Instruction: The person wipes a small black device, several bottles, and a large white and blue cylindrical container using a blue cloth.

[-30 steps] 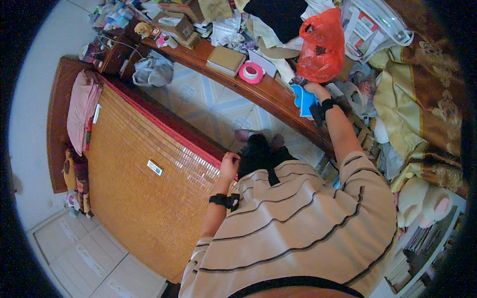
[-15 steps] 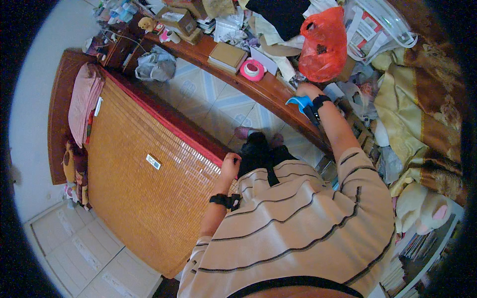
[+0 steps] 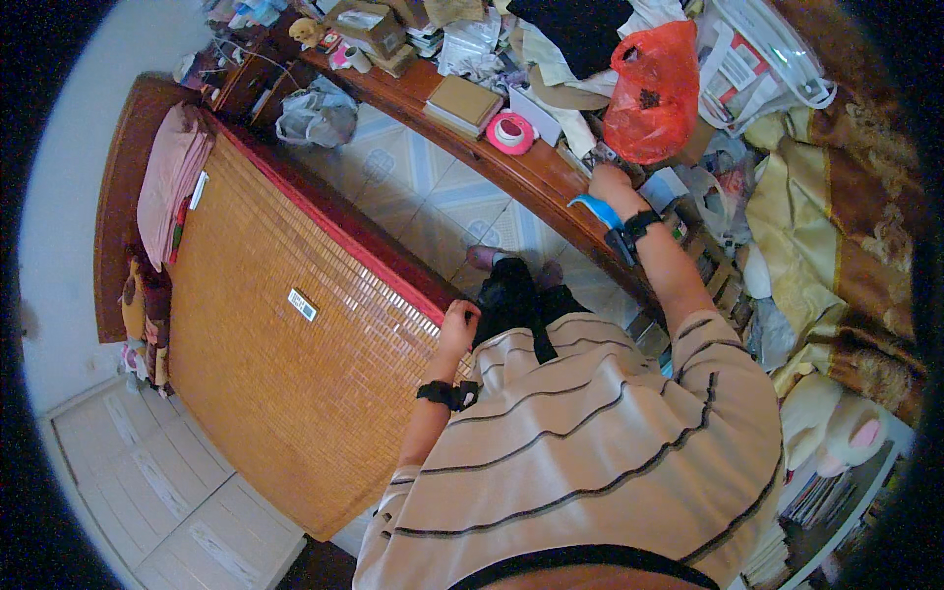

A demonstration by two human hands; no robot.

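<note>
apparently the right hand is at the front part of the cluttered desk, with its fingertips turned away among small things, so it cannot be told whether it is wide, narrow or closed on anything. a curved blue plastic piece lies right against that hand and its wrist, close to the front edge of the desk; whether it is gripped or only leaning there does not show. the left hand rests at the red edge of the bed, on the corner of the straw mat, and its fingers are too small to read.

the blue piece looks the likeliest to go wrong: a nudge from the wrist could tip it over the edge onto the tiled floor. the red plastic bag sits just beyond the right hand, so a lift or sweep in that direction might snag it and drag its neighbours along. further along, the pink round thing is also near the edge, and a sideways push through the clutter could send it off. if weight is on the left hand, the smooth mat might slide under it.
</note>
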